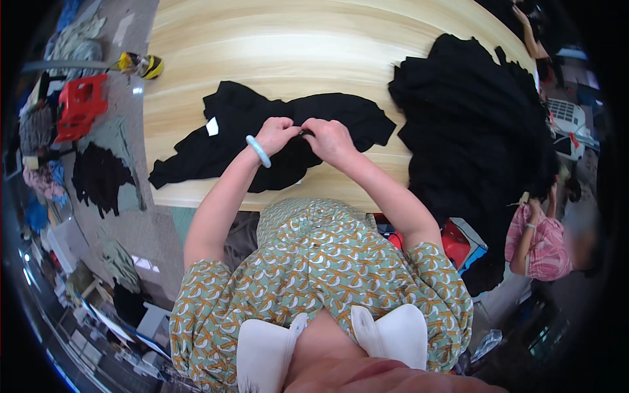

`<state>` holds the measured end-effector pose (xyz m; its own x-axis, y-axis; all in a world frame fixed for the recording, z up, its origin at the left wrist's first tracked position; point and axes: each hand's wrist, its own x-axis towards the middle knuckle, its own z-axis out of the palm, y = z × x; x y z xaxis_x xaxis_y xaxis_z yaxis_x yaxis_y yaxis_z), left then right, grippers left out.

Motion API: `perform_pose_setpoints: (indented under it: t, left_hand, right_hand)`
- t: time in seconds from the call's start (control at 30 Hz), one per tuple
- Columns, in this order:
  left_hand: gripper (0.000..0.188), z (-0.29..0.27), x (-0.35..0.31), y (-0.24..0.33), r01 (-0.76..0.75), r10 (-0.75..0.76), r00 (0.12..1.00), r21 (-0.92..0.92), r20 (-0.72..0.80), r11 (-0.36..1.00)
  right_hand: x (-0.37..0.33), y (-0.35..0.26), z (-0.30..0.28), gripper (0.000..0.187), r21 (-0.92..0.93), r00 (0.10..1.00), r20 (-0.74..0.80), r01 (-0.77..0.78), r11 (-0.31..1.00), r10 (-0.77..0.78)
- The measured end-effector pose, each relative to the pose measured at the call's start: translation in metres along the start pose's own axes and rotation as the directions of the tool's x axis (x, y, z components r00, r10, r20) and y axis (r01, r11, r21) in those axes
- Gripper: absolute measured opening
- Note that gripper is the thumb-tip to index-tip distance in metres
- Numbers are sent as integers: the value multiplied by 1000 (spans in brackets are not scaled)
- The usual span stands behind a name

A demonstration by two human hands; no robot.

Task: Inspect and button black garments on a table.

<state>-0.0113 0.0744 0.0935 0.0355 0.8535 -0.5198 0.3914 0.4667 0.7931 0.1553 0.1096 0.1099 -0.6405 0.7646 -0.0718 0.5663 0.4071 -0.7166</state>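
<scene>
A black knit garment (pixel 229 144) lies spread across the light wooden table in front of me, with a small white label (pixel 212 126) showing on its left part. My left hand (pixel 278 135), a pale bangle at its wrist, is closed in a pinch on the garment's cloth. Close beside it, my right hand (pixel 327 139) pinches the same black cloth between thumb and fingers. The fingertips of both hands nearly meet, and a small fold of fabric shows between them. Which part of the garment they pinch I cannot make out.
On the table's right side a large pile of black garments (pixel 468 118) hangs over the edge. At the far left edge of the wooden table (pixel 275 39) is a yellow and black object (pixel 141 65). A red plastic stool (pixel 82 107) stands left. A person in pink (pixel 540 242) is at right.
</scene>
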Motion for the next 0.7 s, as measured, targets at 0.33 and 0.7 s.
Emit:
perform_pose_setpoints:
  t: [0.33, 0.7]
  left_hand:
    - [20, 23, -15, 9, -163, 162, 986, 354, 31, 921]
    - [14, 62, -14, -15, -115, 192, 909, 222, -370, 968]
  right_hand:
    - [-9, 10, 5, 5, -187, 994, 8, 108, 976, -108]
    - [-9, 14, 10, 6, -108, 999, 39, 29, 994, -25]
